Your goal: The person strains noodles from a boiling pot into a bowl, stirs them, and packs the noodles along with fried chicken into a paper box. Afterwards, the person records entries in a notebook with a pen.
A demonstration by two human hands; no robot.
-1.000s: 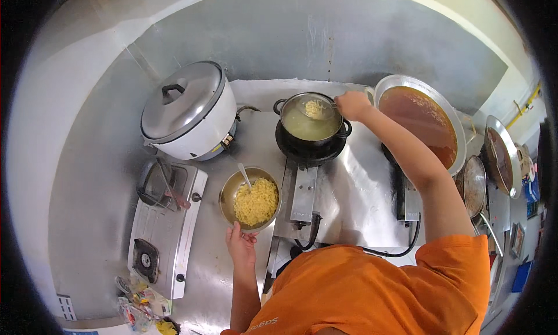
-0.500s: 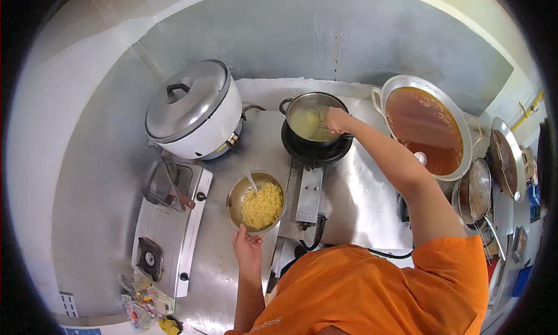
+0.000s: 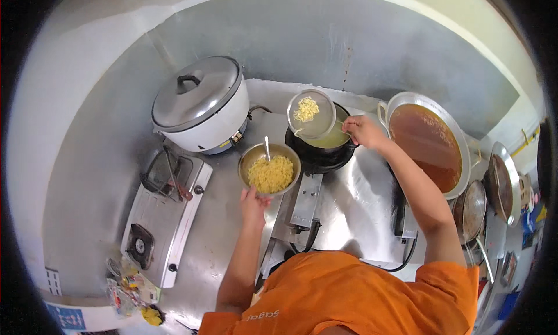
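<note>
My right hand [image 3: 361,131] grips the handle of a round wire strainer [image 3: 321,125], raised over a dark pot [image 3: 343,115] on a burner. A small heap of pale yellow noodle pieces [image 3: 306,109] lies in its mesh. Cloudy yellowish liquid [image 3: 334,139] shows in the pot below. With my left hand [image 3: 254,206] I hold the near rim of a metal bowl [image 3: 243,168]. Cooked yellow noodles [image 3: 270,174] fill much of the bowl, and a spoon [image 3: 267,148] leans in it with its handle up.
Back left stands a large lidded rice cooker [image 3: 200,138]. A white two-burner gas stove [image 3: 185,218] sits nearer on the left, plastic packets [image 3: 131,294] below it. To the right, a wide pan of reddish-brown liquid [image 3: 427,146] stands near my right arm, with other pans [image 3: 503,184] beyond.
My right hand has lifted the strainer out of the pot, bringing up noodle pieces. The bowl in my left hand has moved up and right, closer to the pot.
</note>
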